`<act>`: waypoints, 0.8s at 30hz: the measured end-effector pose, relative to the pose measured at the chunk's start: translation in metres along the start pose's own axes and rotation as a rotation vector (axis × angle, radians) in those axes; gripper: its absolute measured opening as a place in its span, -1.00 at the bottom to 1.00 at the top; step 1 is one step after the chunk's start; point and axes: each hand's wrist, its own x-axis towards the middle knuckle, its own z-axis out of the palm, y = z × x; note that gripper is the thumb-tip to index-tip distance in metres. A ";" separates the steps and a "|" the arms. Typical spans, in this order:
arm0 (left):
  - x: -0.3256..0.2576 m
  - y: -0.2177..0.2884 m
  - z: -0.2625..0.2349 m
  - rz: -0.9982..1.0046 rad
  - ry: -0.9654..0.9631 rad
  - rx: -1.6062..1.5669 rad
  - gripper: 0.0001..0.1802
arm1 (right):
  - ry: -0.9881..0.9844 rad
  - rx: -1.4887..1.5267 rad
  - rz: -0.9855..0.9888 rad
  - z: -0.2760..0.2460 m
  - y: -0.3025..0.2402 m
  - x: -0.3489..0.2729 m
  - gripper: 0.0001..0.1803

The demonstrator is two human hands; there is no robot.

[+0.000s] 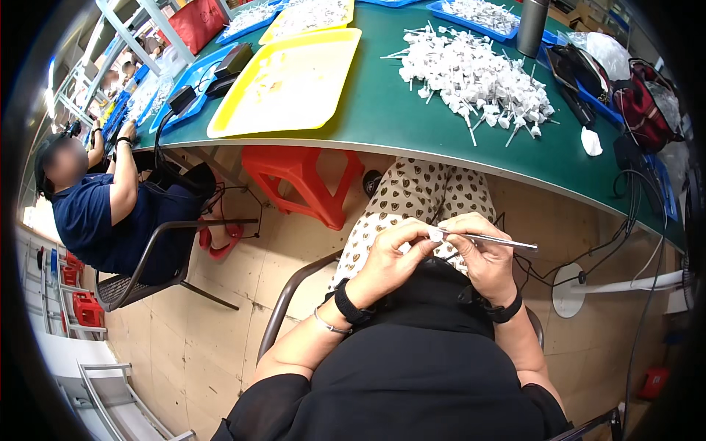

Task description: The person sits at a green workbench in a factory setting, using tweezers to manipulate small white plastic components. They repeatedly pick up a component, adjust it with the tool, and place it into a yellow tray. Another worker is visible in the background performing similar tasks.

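Observation:
Above my lap, in front of the table edge, both my hands meet over one small piece. My left hand (393, 257) pinches a small white plastic part (435, 234) between thumb and fingertips. In my right hand (485, 257) is a slim silver pen-shaped metal tool (507, 241). Its inner end reaches the white part, and its outer end points right; the working tip is hidden by my fingers. On the green table (368, 110) beyond my hands lies a loose heap of white plastic parts (478, 77) with thin stems.
A yellow tray (334, 88) holds a few tiny bits. Blue trays (478, 26) of white parts and a grey bottle (532, 28) stand farther back. Under the table is a red stool (294, 173); cables (636, 198) hang at right. Another person (110, 206) sits at left.

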 end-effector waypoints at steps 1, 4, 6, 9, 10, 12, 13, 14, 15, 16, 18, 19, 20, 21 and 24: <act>0.000 0.000 0.001 -0.001 -0.002 -0.012 -0.88 | 0.017 -0.002 -0.016 0.001 0.001 0.000 -0.87; 0.000 0.000 0.000 -0.016 -0.028 -0.030 -0.88 | 0.052 0.001 -0.066 0.003 0.003 0.001 -0.86; 0.001 0.001 -0.002 -0.025 -0.048 -0.028 -0.88 | 0.055 0.014 -0.100 0.003 0.004 0.002 -0.86; 0.001 0.004 -0.004 -0.033 -0.061 -0.035 -0.89 | -0.041 -0.163 -0.300 -0.002 -0.001 0.009 -0.79; 0.002 0.003 -0.004 -0.038 -0.067 -0.055 -0.89 | -0.042 -0.238 -0.372 -0.003 -0.002 0.009 -0.77; 0.002 0.001 -0.004 -0.052 -0.072 -0.091 -0.89 | -0.046 -0.389 -0.515 -0.002 -0.001 0.009 -0.72; 0.001 0.001 -0.004 -0.061 -0.070 -0.106 -0.89 | -0.059 -0.448 -0.574 -0.003 0.005 0.007 -0.64; 0.001 0.001 -0.004 -0.071 -0.068 -0.121 -0.89 | -0.062 -0.468 -0.600 -0.003 0.007 0.006 -0.63; 0.000 -0.001 -0.005 -0.073 -0.080 -0.119 -0.88 | -0.065 -0.489 -0.627 -0.003 0.007 0.006 -0.62; 0.000 -0.004 -0.007 -0.076 -0.091 -0.117 -0.87 | -0.068 -0.509 -0.654 -0.002 0.007 0.006 -0.61; -0.001 -0.006 -0.008 -0.094 -0.101 -0.131 -0.86 | -0.079 -0.518 -0.646 -0.002 0.007 0.006 -0.61; -0.001 -0.006 -0.009 -0.110 -0.100 -0.146 -0.86 | -0.088 -0.505 -0.631 -0.003 0.007 0.006 -0.62; -0.001 -0.006 -0.009 -0.125 -0.098 -0.161 -0.86 | -0.097 -0.492 -0.615 -0.003 0.006 0.006 -0.63; 0.000 -0.004 -0.009 -0.130 -0.094 -0.144 -0.87 | -0.065 -0.416 -0.538 -0.002 0.004 0.006 -0.65; 0.005 0.006 -0.010 -0.075 -0.064 -0.011 -0.89 | -0.001 -0.216 -0.326 -0.001 0.001 0.007 -0.73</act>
